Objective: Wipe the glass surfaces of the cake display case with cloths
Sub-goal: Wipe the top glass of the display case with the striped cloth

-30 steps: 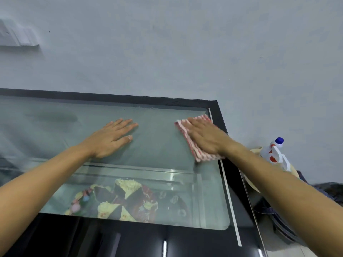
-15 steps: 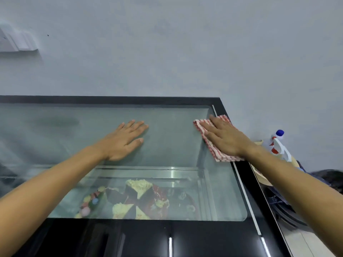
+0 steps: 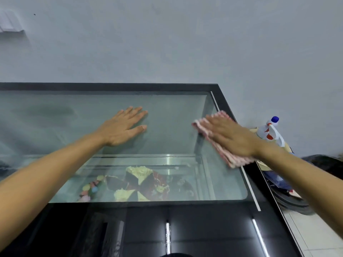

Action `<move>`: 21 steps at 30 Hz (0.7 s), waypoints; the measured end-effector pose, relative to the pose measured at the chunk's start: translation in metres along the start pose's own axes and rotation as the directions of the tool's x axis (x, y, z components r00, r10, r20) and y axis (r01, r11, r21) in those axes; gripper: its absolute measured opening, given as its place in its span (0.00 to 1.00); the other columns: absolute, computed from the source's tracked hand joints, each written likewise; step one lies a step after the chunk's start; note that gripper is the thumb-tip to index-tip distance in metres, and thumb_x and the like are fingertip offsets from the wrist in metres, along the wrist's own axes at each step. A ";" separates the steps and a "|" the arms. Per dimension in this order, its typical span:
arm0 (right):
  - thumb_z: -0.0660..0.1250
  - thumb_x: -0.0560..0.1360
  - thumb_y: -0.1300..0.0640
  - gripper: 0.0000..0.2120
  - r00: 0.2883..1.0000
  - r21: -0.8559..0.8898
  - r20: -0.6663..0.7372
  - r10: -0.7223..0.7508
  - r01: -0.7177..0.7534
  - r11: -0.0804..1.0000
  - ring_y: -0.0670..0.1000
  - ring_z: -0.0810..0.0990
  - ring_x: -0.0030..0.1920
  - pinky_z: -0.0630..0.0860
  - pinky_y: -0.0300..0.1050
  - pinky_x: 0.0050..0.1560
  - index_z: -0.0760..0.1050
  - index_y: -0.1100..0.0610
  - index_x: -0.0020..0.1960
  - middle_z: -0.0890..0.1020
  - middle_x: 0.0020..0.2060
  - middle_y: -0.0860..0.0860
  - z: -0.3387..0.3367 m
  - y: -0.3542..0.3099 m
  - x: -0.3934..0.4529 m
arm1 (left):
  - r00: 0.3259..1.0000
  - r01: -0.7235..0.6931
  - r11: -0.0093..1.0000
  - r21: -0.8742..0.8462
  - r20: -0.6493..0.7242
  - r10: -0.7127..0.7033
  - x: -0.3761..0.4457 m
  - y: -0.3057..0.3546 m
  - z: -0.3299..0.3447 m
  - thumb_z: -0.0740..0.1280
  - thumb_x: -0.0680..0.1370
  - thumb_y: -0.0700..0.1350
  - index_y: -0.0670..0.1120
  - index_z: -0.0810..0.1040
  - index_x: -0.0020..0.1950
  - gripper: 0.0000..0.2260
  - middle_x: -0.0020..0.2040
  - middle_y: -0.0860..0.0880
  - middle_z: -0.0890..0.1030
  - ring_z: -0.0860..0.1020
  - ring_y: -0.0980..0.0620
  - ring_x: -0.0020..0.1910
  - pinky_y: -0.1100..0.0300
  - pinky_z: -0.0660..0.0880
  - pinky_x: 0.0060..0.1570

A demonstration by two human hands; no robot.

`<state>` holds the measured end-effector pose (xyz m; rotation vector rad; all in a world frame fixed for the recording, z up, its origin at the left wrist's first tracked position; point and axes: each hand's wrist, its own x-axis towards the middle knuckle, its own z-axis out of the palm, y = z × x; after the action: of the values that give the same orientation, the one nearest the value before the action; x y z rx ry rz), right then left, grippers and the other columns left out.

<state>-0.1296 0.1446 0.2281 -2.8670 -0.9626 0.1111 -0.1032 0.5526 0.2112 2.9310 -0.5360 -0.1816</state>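
In the head view, the right hand (image 3: 230, 136) lay flat, fingers straight, pressing the red-striped cloth (image 3: 220, 143) onto the glass top (image 3: 167, 112) of the display case at its right edge, likely to spread pressure for wiping. The left hand (image 3: 122, 127) rested flat and empty mid-glass, well apart, probably as a brace. Cakes (image 3: 137, 182) sat beneath; a spray bottle (image 3: 271, 130) stood just right of the case.

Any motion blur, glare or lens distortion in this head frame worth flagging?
Head view: the right hand and the striped cloth are smeared by motion, the left hand is sharp; bright glare streaks sit on the black front panel; the glass top looks hazy; wide-angle bending curves the case edges.
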 end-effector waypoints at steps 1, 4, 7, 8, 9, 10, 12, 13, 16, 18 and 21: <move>0.42 0.87 0.41 0.25 0.995 0.001 -0.015 0.101 -0.101 0.995 0.46 0.42 0.83 0.35 0.43 0.81 0.42 0.40 0.82 0.47 0.84 0.44 0.000 0.008 0.020 | 1.000 0.004 1.000 0.001 -0.002 -0.004 0.000 0.000 0.001 0.36 0.71 0.79 0.61 0.44 0.84 0.44 0.84 0.58 0.42 0.41 0.55 0.83 0.56 0.37 0.81; 0.39 0.86 0.40 0.27 0.988 -0.069 -0.041 0.146 -0.148 0.986 0.51 0.43 0.84 0.39 0.54 0.82 0.41 0.43 0.83 0.48 0.84 0.49 0.006 -0.020 0.068 | 1.000 0.010 1.000 0.007 -0.005 -0.010 -0.001 0.000 0.000 0.37 0.73 0.77 0.61 0.45 0.84 0.42 0.84 0.58 0.43 0.41 0.55 0.84 0.56 0.37 0.80; 0.34 0.85 0.40 0.28 0.980 -0.151 -0.029 -0.195 0.188 0.970 0.52 0.40 0.83 0.34 0.56 0.81 0.38 0.45 0.84 0.47 0.84 0.51 0.015 -0.105 0.046 | 1.000 0.003 1.000 0.001 -0.006 -0.003 -0.002 0.001 -0.002 0.38 0.74 0.76 0.62 0.44 0.84 0.41 0.84 0.58 0.43 0.41 0.55 0.83 0.55 0.37 0.81; 0.39 0.87 0.42 0.27 0.940 -0.165 -0.015 -0.341 0.334 0.928 0.53 0.40 0.83 0.34 0.55 0.81 0.39 0.46 0.84 0.47 0.84 0.51 0.020 -0.131 0.017 | 1.000 0.004 1.000 -0.002 -0.003 -0.004 -0.002 0.001 -0.002 0.39 0.74 0.77 0.61 0.45 0.84 0.41 0.84 0.58 0.42 0.41 0.56 0.83 0.55 0.37 0.81; 0.44 0.88 0.43 0.27 0.891 -0.153 -0.006 -0.453 0.447 0.881 0.52 0.40 0.83 0.35 0.54 0.82 0.41 0.45 0.84 0.48 0.84 0.51 0.023 -0.150 -0.016 | 1.000 0.005 1.000 -0.001 0.002 -0.005 -0.002 0.001 -0.002 0.39 0.74 0.77 0.61 0.45 0.84 0.41 0.84 0.58 0.43 0.41 0.56 0.83 0.55 0.38 0.81; 0.47 0.88 0.43 0.27 0.862 -0.102 0.004 -0.507 0.505 0.857 0.50 0.40 0.83 0.36 0.53 0.82 0.42 0.43 0.84 0.48 0.84 0.49 0.024 -0.154 -0.046 | 1.000 0.010 1.000 0.002 0.001 -0.010 -0.003 0.001 -0.001 0.38 0.73 0.77 0.61 0.45 0.85 0.42 0.84 0.58 0.43 0.41 0.56 0.83 0.55 0.38 0.81; 0.47 0.87 0.41 0.26 0.890 -0.020 0.048 -0.453 0.454 0.891 0.43 0.38 0.82 0.36 0.47 0.82 0.43 0.37 0.83 0.45 0.83 0.42 0.015 -0.115 -0.077 | 1.000 0.020 1.000 0.013 -0.015 -0.020 -0.002 0.002 0.000 0.38 0.73 0.78 0.61 0.46 0.84 0.43 0.85 0.57 0.44 0.42 0.55 0.84 0.55 0.38 0.81; 0.45 0.87 0.40 0.25 0.934 0.000 0.041 -0.354 0.355 0.935 0.41 0.37 0.82 0.34 0.43 0.80 0.40 0.34 0.82 0.44 0.83 0.39 0.009 -0.087 -0.078 | 0.999 0.025 1.000 0.013 -0.023 -0.025 -0.003 0.003 0.001 0.38 0.73 0.77 0.61 0.46 0.84 0.42 0.85 0.57 0.44 0.42 0.55 0.84 0.55 0.39 0.81; 0.37 0.84 0.35 0.23 1.000 0.004 0.011 -0.001 0.001 1.000 0.42 0.39 0.82 0.33 0.42 0.80 0.36 0.26 0.77 0.45 0.83 0.40 -0.004 -0.015 -0.036 | 0.999 0.030 1.000 0.006 -0.025 -0.030 -0.004 0.006 -0.001 0.39 0.74 0.75 0.61 0.46 0.85 0.41 0.85 0.56 0.45 0.43 0.54 0.84 0.54 0.39 0.81; 0.35 0.84 0.38 0.24 0.997 -0.103 -0.036 0.070 -0.073 0.992 0.47 0.44 0.83 0.37 0.53 0.82 0.37 0.32 0.80 0.50 0.84 0.44 0.000 -0.013 0.005 | 0.999 0.033 0.999 0.010 -0.027 -0.033 -0.005 0.008 -0.001 0.39 0.73 0.76 0.61 0.46 0.85 0.41 0.85 0.56 0.45 0.43 0.54 0.84 0.54 0.40 0.81; 0.30 0.84 0.39 0.29 0.989 -0.223 -0.081 -0.120 0.100 0.970 0.55 0.47 0.84 0.43 0.64 0.81 0.37 0.44 0.83 0.51 0.84 0.52 0.014 -0.089 0.044 | 0.999 0.028 1.000 0.014 -0.025 -0.028 -0.005 0.006 -0.001 0.39 0.73 0.76 0.61 0.46 0.85 0.42 0.85 0.56 0.45 0.43 0.54 0.84 0.53 0.40 0.81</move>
<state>-0.1488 0.2424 0.2249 -2.9723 -1.1807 -0.1478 -0.1099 0.5491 0.2134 2.9520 -0.4952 -0.1444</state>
